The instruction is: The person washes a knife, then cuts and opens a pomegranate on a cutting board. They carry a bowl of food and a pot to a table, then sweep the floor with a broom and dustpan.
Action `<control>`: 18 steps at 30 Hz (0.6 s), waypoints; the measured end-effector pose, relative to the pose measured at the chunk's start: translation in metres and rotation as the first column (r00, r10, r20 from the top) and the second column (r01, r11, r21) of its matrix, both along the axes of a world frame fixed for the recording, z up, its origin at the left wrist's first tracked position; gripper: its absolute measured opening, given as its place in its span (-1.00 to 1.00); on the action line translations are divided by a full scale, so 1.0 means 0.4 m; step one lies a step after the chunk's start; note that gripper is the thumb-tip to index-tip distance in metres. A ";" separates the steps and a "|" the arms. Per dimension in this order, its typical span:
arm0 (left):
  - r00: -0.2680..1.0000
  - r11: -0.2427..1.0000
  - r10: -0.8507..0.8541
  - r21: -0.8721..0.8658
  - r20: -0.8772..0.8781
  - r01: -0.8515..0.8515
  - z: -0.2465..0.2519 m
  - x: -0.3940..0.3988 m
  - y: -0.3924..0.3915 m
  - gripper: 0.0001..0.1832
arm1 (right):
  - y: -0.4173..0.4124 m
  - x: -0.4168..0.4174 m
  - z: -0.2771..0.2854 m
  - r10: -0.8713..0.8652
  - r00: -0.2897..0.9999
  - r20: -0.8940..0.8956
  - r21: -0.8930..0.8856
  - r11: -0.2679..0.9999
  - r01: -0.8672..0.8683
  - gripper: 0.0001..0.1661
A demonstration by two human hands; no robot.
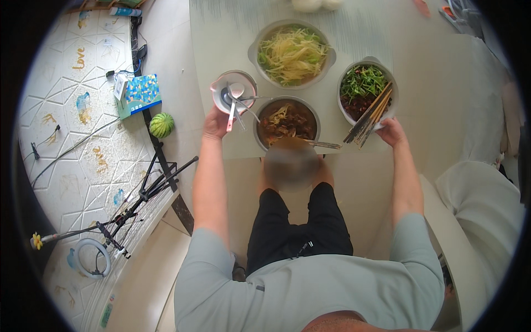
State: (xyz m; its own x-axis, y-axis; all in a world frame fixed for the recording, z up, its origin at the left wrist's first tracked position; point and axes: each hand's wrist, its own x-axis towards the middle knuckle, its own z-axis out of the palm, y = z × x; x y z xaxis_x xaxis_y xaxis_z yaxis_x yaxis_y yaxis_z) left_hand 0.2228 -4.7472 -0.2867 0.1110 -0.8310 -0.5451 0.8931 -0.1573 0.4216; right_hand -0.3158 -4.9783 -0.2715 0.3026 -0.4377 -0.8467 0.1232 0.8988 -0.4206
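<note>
My left hand [215, 124] grips a white bowl with a pink rim [219, 85]; several spoons [236, 92] lie in it, one with a pink-tipped handle. Under my right hand [392, 130] is the lower rim of a bowl of green herbs and dark red food [363, 87]. Several wooden chopsticks [370, 114] lie across that bowl, near my fingers. Between my hands stands a metal bowl of noodles and brown meat in broth [288, 120], with chopsticks [325, 144] reaching past its lower right rim. Beyond it is a large bowl of shredded yellow-green vegetables [293, 56].
A pale table [215, 37] bears the bowls, with whitish round things [315, 4] at its far edge. To the left are a small watermelon [161, 125], a patterned box [141, 93], a black tripod [143, 195] and a ring light [92, 257]. A pale draped cover [477, 199] lies at right.
</note>
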 end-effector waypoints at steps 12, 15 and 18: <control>0.984 0.993 -0.112 -0.027 0.140 0.117 -0.004 0.033 -0.039 -0.30 | -0.025 0.042 0.017 0.079 0.993 -0.093 -0.012 0.997 -0.080 -0.42; 0.978 0.991 -0.129 -0.016 0.164 0.134 -0.003 0.049 -0.037 -0.36 | -0.021 0.052 0.022 0.072 0.994 -0.084 -0.022 0.997 -0.074 -0.37; 0.980 0.992 -0.127 0.041 0.156 0.122 0.001 0.062 -0.037 -0.44 | -0.020 0.075 0.039 0.068 0.992 -0.102 -0.054 0.996 -0.073 -0.34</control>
